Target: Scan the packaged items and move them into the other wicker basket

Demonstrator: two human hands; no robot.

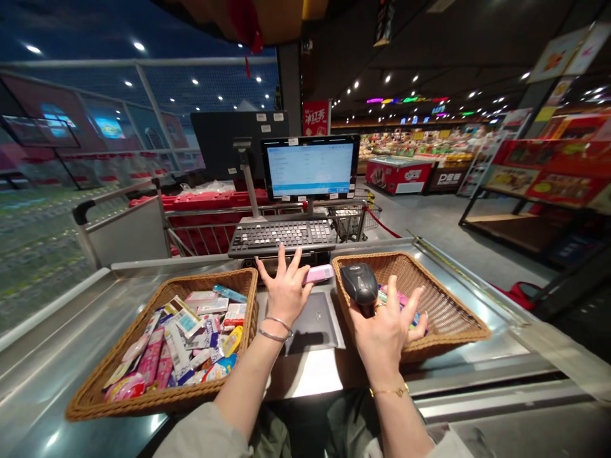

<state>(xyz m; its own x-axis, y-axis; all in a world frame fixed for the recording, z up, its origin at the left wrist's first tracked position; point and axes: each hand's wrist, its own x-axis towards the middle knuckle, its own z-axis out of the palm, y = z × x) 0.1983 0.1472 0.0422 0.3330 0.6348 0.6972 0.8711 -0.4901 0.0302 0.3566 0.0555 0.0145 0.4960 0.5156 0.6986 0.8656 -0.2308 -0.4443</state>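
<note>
My left hand (285, 289) is raised over the counter in front of the keyboard (281, 235), fingers spread upward, with a small pink packet (319, 273) held at its thumb side. My right hand (389, 327) grips the handle of a dark barcode scanner (360, 283) over the near left corner of the right wicker basket (453, 318), its other fingers fanned out. A few colourful packets (403, 302) lie in that basket, mostly hidden by the hand. The left wicker basket (90, 397) holds several snack packets (184, 343).
A till screen (310, 168) stands behind the keyboard. A dark scan plate (315, 321) is set in the steel counter (52, 356) between the baskets. Red shopping baskets and a wire trolley (353, 219) stand beyond. Shop shelves (548, 172) and a freezer (398, 173) lie to the right.
</note>
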